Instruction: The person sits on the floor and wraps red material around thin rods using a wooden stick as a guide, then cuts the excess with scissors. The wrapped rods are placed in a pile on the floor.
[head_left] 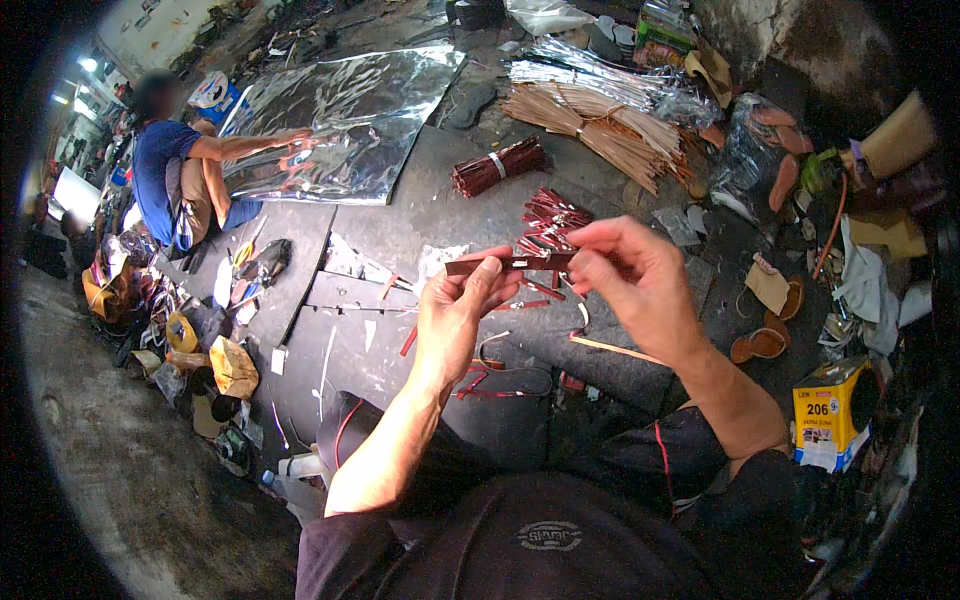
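A short dark red strip (pixel 527 262) with pale marks along it is held level in front of me, stretched between both hands. My left hand (pixel 463 297) pinches its left end between thumb and fingers. At the other end, the fingertips of my right hand (pixel 636 284) are closed on the strip. Just beyond it lies a loose pile of similar dark red strips (pixel 553 213). Farther off, a bundle of dark red strips (pixel 499 167) is tied with a pale band. Scraps of the same red lie below my hands.
A person in blue (pixel 165 170) sits at the far left, a hand on a shiny silver sheet (pixel 370 110). Bundled tan strips (pixel 590 125) lie at the far right. A yellow tin (pixel 832 415) stands right. Bags and scraps line the left wall, including a paper bag (pixel 233 368).
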